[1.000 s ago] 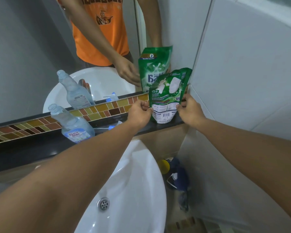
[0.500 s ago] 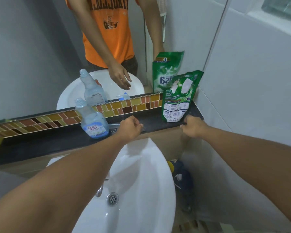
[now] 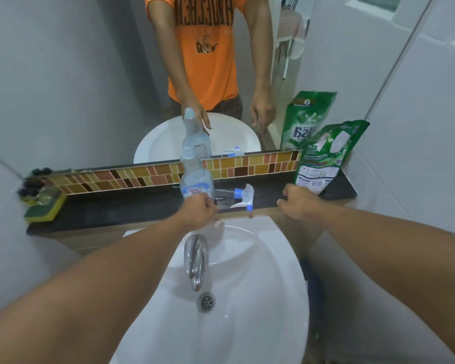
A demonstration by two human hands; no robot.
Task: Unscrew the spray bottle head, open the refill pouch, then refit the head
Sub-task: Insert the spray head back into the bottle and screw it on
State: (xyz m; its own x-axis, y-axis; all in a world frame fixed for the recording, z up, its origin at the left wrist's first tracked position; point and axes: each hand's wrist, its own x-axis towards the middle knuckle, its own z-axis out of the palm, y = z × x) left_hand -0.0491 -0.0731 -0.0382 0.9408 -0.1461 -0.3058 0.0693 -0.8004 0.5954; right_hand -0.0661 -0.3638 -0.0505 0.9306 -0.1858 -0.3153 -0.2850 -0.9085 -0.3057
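Note:
A clear spray bottle (image 3: 195, 179) with a blue label stands headless on the black ledge (image 3: 121, 208). Its white-and-blue spray head (image 3: 243, 197) lies on its side on the ledge just right of the bottle. The green refill pouch (image 3: 326, 158) stands upright at the ledge's right end, leaning toward the wall. My left hand (image 3: 198, 212) hovers at the ledge's front edge, just below the bottle, holding nothing. My right hand (image 3: 298, 204) is near the pouch's lower left corner, apart from it and empty. The mirror shows both hands with fingers loose.
A white sink (image 3: 237, 298) with a chrome tap (image 3: 195, 258) and a drain (image 3: 206, 301) lies below the ledge. A yellow-green sponge (image 3: 44, 207) sits at the ledge's left end. A mosaic tile strip (image 3: 142, 176) and the mirror back the ledge; white tiled wall closes the right.
Both hands let go of the pouch, which now stands on the ledge. They drew back to the ledge's front edge. The view pulled back and down, showing the tap and spray head.

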